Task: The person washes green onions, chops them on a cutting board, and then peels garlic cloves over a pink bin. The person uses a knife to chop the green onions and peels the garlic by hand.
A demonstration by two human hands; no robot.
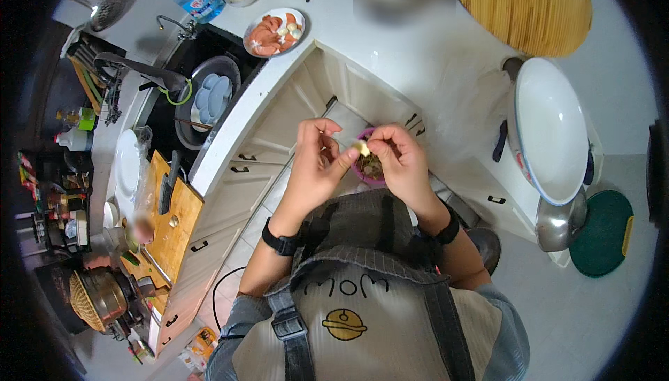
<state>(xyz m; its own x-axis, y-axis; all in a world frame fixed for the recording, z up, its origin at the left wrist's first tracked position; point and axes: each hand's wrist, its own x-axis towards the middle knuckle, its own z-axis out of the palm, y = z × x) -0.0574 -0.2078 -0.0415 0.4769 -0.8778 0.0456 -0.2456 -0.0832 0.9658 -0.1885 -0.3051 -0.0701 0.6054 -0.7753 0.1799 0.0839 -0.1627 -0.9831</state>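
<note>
A small pale-yellow piece, apparently a garlic clove, is at the fingertips of my two hands. My right hand pinches it between thumb and index finger. At its other end is the thumb of my left hand, whose index finger is raised and bent away; whether the left fingers grip the piece is hidden. Below my hands, on the floor, a pink bin holds brownish scraps. A white plate on the counter carries sliced pink meat, perhaps sausage, and several whitish cloves.
To the left, a black sink contains a metal basin with dishes. A knife lies on a wooden cutting board. At right are a large white enamel basin and a steel bowl. Cabinet doors stand before me.
</note>
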